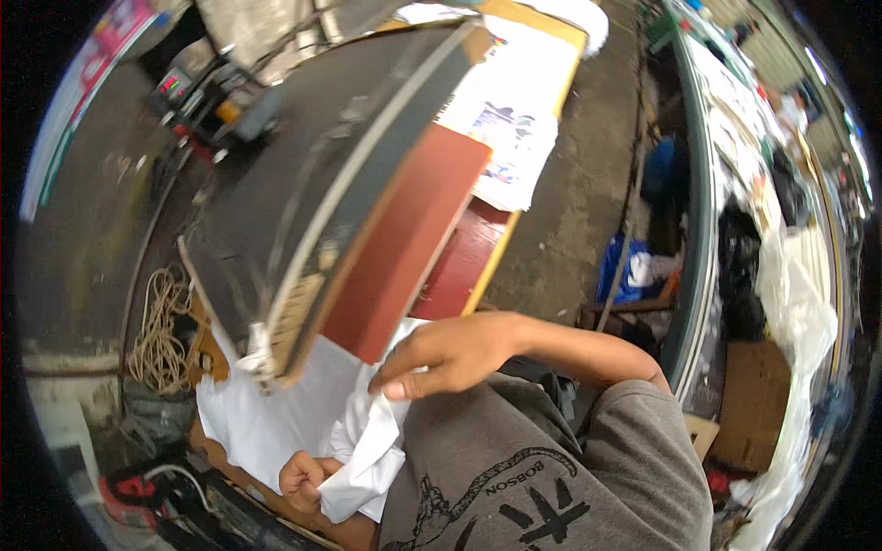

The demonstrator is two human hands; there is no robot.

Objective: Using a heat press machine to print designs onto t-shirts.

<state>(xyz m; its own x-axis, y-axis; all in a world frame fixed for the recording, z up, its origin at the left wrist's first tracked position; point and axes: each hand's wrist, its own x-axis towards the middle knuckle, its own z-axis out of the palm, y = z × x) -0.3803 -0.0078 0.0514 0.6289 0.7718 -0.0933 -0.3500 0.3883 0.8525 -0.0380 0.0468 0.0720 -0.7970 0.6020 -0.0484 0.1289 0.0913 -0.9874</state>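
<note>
White cloth (266, 404) lies spread under a raised dark panel and bunches up against my grey shirt. My left hand (308, 482), low in the picture, is closed with its fingers curled round a fold of this cloth. Above it, my right hand (446, 356) reaches in from the right, thumb and fingers pinching another gathered part of the cloth. Close to my right hand is the lower end of a reddish-brown board (404, 243), which lies along the panel's edge. The tilted dark panel (285, 156) hides part of the cloth's far side.
Printed white sheets (514, 119) lie on a yellow-edged table beyond the red board. At upper left stands a control box (175, 84) with a red display. Coiled rope (161, 326) hangs at left. A long bench (703, 184) with plastic and a cardboard box (753, 404) runs along the right.
</note>
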